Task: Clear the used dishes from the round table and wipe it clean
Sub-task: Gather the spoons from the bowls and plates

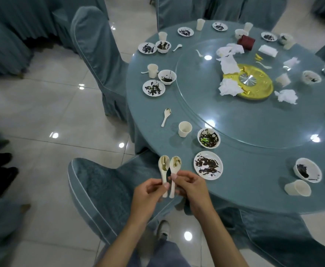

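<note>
My left hand (148, 191) pinches a dirty soup spoon (164, 170) by its handle and my right hand (190, 186) pinches a second soup spoon (174, 168). They stand side by side, bowls away from me, just off the round table (254, 170). The sauce-smeared plate (208, 165) lies just right of them, nearer my right hand; a loose spoon (166, 116) lies farther ahead, handle towards me.

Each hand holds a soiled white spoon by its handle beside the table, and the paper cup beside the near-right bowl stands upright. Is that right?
No: the head view shows the paper cup beside the bowl lying on its side. Otherwise correct: left hand grips the left spoon, right hand the right spoon, by their handles, beside the table.
</note>
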Motion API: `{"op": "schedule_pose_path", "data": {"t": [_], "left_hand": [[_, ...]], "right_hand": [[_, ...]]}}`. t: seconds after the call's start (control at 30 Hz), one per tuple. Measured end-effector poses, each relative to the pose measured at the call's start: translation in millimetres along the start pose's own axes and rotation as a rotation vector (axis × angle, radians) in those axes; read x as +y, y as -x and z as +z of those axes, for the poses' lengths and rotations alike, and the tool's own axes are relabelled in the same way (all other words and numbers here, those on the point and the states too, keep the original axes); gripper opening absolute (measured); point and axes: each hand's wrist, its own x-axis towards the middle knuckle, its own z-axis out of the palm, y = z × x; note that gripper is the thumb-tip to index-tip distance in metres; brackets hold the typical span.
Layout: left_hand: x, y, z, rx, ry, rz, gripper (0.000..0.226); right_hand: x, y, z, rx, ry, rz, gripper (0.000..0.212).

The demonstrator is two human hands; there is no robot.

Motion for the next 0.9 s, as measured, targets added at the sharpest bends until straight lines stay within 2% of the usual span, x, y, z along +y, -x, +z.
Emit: {"op": "schedule_pose_path", "data": {"t": [0.23, 0.47, 0.6, 0.73, 0.9], "left_hand": [[19.9, -27.9, -64.2, -0.165, -0.009, 0.023, 0.018], [37.2, -72.6, -168.4, -0.316, -0.009, -0.054, 0.021], [54.6, -90.2, -222.9, -0.367, 0.019, -0.129, 0.024], [67.9, -107.3, -252.7, -0.52, 0.04, -0.205, 0.029], [85.6, -132.0, -250.7, -0.655, -0.186, -0.101, 0.02]], "right_hand": [[0.7, -11.1, 63.4, 0.032, 0.017, 0.004, 0.016], [18.8, -21.1, 178.4, 0.136, -0.006, 0.06, 0.04], [23.4, -25.6, 241.0, 0.128, -0.059, 0.076, 0.05], [25.4, -25.4, 273.2, 0.247, -0.111, 0.0, 0.034], [25.4, -32.7, 277.1, 0.368, -0.093, -0.111, 0.026]]}}
